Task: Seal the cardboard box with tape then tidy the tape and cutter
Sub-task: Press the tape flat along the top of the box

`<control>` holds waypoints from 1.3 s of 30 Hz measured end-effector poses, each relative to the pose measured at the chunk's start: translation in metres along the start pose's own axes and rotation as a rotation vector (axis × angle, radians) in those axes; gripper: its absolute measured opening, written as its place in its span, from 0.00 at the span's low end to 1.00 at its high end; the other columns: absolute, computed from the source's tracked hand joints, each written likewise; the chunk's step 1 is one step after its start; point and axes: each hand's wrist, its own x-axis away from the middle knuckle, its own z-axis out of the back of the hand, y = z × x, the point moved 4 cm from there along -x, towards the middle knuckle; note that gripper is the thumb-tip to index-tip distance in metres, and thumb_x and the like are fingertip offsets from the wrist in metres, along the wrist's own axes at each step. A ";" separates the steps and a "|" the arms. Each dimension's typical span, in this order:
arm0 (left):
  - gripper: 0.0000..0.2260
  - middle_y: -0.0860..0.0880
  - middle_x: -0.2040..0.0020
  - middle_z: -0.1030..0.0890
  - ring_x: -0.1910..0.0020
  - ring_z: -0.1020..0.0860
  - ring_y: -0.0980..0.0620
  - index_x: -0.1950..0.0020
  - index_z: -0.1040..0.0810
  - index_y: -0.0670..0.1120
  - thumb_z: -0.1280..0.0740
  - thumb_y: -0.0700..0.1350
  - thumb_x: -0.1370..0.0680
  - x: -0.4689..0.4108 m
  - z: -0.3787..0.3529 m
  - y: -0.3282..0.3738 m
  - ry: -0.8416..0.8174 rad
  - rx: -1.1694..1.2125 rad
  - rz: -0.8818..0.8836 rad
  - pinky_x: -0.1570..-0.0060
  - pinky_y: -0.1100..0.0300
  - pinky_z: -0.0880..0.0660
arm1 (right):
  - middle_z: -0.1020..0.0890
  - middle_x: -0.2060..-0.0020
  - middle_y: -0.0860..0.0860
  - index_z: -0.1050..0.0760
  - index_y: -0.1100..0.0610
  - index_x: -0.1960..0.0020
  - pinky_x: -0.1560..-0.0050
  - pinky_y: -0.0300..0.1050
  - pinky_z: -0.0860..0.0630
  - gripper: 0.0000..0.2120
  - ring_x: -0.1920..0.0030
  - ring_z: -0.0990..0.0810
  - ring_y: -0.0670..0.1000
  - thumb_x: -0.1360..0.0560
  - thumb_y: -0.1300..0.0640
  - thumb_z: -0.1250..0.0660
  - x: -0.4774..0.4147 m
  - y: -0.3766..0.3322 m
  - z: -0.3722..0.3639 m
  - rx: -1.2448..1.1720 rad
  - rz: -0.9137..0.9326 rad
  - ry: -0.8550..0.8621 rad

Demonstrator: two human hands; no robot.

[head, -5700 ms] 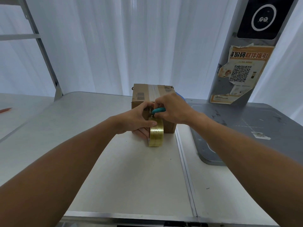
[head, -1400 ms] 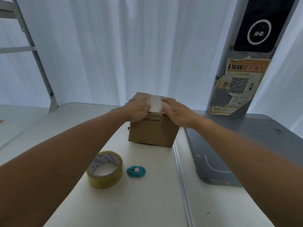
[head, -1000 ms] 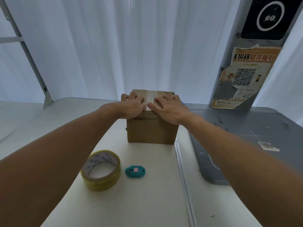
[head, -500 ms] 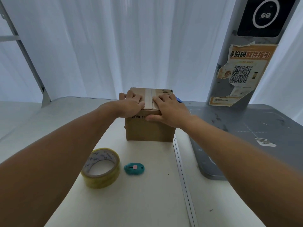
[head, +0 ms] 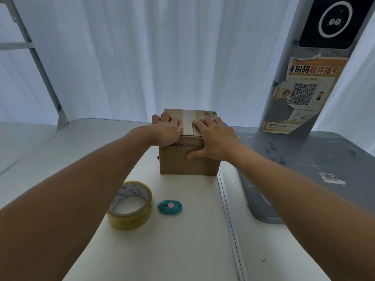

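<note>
White curtains behind, pale table up front. Small brown cardboard box has left hand and right hand pressed flat on top, fingers spread, beside the tape strip. Yellow tape roll and teal cutter lie nearer me, untouched.

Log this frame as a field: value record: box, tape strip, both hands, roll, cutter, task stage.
box: cardboard box, upright on the white table, flaps closed
tape strip: one strip runs along the top centre seam
left hand: flat on the box top, left of the strip
right hand: flat on the top, right of the strip, thumb on the front face
tape roll: lying flat on the table, nearer the camera than the box
cutter: teal, just right of the roll, not touching it
stage: tape being pressed down; roll and cutter not yet tidied
</note>
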 end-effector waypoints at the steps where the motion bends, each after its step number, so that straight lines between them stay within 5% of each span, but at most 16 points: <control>1: 0.22 0.42 0.26 0.44 0.27 0.48 0.39 0.23 0.45 0.45 0.54 0.49 0.16 0.000 0.000 0.001 0.013 0.002 -0.002 0.30 0.44 0.46 | 0.31 0.30 0.51 0.39 0.49 0.26 0.44 0.58 0.26 0.51 0.30 0.35 0.57 0.40 0.25 0.31 0.000 0.001 0.000 0.007 0.008 -0.022; 6: 0.22 0.42 0.23 0.42 0.25 0.45 0.40 0.23 0.39 0.45 0.50 0.50 0.16 -0.005 0.001 0.002 0.098 -0.034 0.000 0.29 0.42 0.45 | 0.32 0.28 0.48 0.38 0.45 0.26 0.40 0.57 0.30 0.40 0.28 0.37 0.55 0.30 0.24 0.45 -0.002 0.001 0.002 -0.138 -0.106 0.019; 10: 0.23 0.45 0.25 0.45 0.26 0.48 0.39 0.22 0.46 0.49 0.53 0.52 0.17 -0.011 -0.001 -0.007 -0.010 0.001 0.004 0.30 0.41 0.46 | 0.31 0.30 0.50 0.40 0.48 0.27 0.44 0.56 0.27 0.48 0.30 0.35 0.57 0.39 0.26 0.30 -0.001 -0.002 -0.001 -0.022 -0.039 -0.025; 13: 0.24 0.47 0.26 0.44 0.27 0.48 0.41 0.22 0.46 0.50 0.54 0.53 0.18 -0.011 0.000 -0.007 -0.024 0.014 -0.003 0.30 0.41 0.46 | 0.33 0.28 0.50 0.43 0.49 0.24 0.38 0.58 0.30 0.55 0.29 0.36 0.57 0.43 0.27 0.27 -0.002 0.000 0.001 0.000 -0.003 -0.075; 18: 0.24 0.45 0.27 0.44 0.29 0.46 0.40 0.22 0.47 0.49 0.55 0.54 0.18 -0.012 0.000 -0.007 -0.010 -0.004 0.009 0.31 0.42 0.44 | 0.55 0.20 0.45 0.53 0.42 0.21 0.25 0.61 0.48 0.55 0.21 0.55 0.55 0.38 0.26 0.31 -0.005 0.001 0.006 -0.178 -0.026 -0.224; 25: 0.23 0.42 0.27 0.43 0.29 0.45 0.39 0.23 0.46 0.47 0.56 0.53 0.17 -0.008 0.000 -0.005 0.019 -0.021 0.007 0.32 0.43 0.43 | 0.39 0.22 0.43 0.42 0.40 0.23 0.24 0.63 0.55 0.44 0.21 0.56 0.54 0.33 0.32 0.29 0.004 0.007 0.004 -0.313 0.183 -0.115; 29: 0.22 0.41 0.28 0.43 0.30 0.44 0.39 0.23 0.46 0.45 0.56 0.50 0.16 -0.008 -0.002 -0.003 0.046 -0.030 -0.008 0.32 0.44 0.44 | 0.27 0.29 0.48 0.26 0.47 0.30 0.27 0.45 0.39 0.28 0.27 0.33 0.46 0.29 0.45 0.26 0.008 0.007 0.016 -0.624 0.207 -0.136; 31: 0.22 0.42 0.27 0.44 0.29 0.45 0.38 0.23 0.47 0.46 0.56 0.50 0.17 -0.010 -0.003 -0.004 0.034 -0.028 -0.005 0.31 0.44 0.45 | 0.23 0.32 0.44 0.21 0.46 0.36 0.29 0.47 0.33 0.19 0.31 0.30 0.39 0.27 0.47 0.29 0.001 0.012 0.021 -0.820 0.089 -0.127; 36: 0.22 0.47 0.25 0.44 0.27 0.47 0.41 0.23 0.45 0.51 0.54 0.53 0.17 -0.011 0.000 -0.010 -0.032 0.029 -0.037 0.30 0.43 0.47 | 0.45 0.20 0.45 0.45 0.50 0.21 0.24 0.46 0.56 0.26 0.21 0.51 0.46 0.18 0.48 0.51 -0.021 0.012 0.013 -0.529 0.012 -0.355; 39: 0.23 0.50 0.25 0.44 0.27 0.48 0.43 0.23 0.45 0.53 0.54 0.55 0.18 -0.010 0.001 -0.012 -0.042 0.041 -0.053 0.30 0.42 0.48 | 0.50 0.20 0.47 0.51 0.53 0.20 0.26 0.43 0.58 0.26 0.21 0.55 0.45 0.17 0.51 0.54 -0.022 0.002 0.006 -0.345 0.085 -0.384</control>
